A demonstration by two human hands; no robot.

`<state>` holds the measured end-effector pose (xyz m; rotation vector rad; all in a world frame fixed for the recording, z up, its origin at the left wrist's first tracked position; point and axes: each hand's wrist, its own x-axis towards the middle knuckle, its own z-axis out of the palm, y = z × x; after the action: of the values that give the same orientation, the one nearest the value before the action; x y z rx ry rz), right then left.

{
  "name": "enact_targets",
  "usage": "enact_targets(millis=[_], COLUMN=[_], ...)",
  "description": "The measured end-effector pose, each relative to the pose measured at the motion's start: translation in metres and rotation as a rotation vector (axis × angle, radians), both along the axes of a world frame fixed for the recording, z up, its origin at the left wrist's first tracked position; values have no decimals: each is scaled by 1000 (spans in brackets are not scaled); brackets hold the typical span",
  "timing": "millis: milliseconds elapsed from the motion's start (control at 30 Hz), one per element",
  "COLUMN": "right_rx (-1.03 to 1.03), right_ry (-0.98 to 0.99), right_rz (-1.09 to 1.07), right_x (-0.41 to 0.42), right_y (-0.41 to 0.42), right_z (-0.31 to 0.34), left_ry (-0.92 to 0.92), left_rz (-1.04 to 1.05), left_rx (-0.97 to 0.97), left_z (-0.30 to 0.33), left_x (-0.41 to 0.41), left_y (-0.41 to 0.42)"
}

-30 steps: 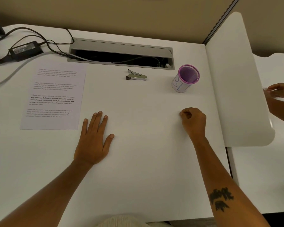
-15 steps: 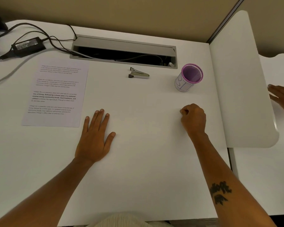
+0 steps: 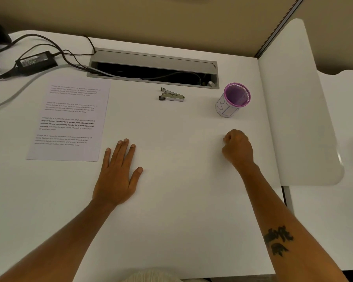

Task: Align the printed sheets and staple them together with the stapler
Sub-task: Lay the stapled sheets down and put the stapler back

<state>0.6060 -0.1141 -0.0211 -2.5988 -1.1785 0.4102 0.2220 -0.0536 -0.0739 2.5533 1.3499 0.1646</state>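
The printed sheets lie flat on the white desk at the left, text facing up; how many lie in the stack I cannot tell. A small silver stapler sits at the back middle, just in front of the cable tray. My left hand rests palm down on the desk, fingers spread, just right of the sheets' near corner and holding nothing. My right hand rests on the desk as a loose fist, in front of the purple cup, with nothing visible in it.
A purple mesh pen cup stands at the back right. An open grey cable tray runs along the back. A power adapter and cables lie at the back left. A white divider panel borders the right side.
Another person's hand at the far right, beyond the divider, has withdrawn out of view. My own hands have stayed in place; the camera has tilted slightly.
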Motion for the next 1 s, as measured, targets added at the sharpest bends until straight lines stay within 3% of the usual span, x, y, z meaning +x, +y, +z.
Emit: enact_targets(millis=[67, 233, 600, 1000], right_rx=[130, 338, 262, 370], right_ry=[60, -30, -118, -92], right_rz=[-50, -11, 37, -6], right_x=[11, 47, 76, 66], right_y=[9, 50, 94, 86], right_z=[19, 66, 79, 80], left_ry=[2, 4, -6, -5], left_rz=[2, 0, -3, -8], left_rx=[-5, 2, 4, -8], left_z=[0, -1, -2, -4], left_x=[0, -1, -1, -2], left_y=[0, 0, 0, 0])
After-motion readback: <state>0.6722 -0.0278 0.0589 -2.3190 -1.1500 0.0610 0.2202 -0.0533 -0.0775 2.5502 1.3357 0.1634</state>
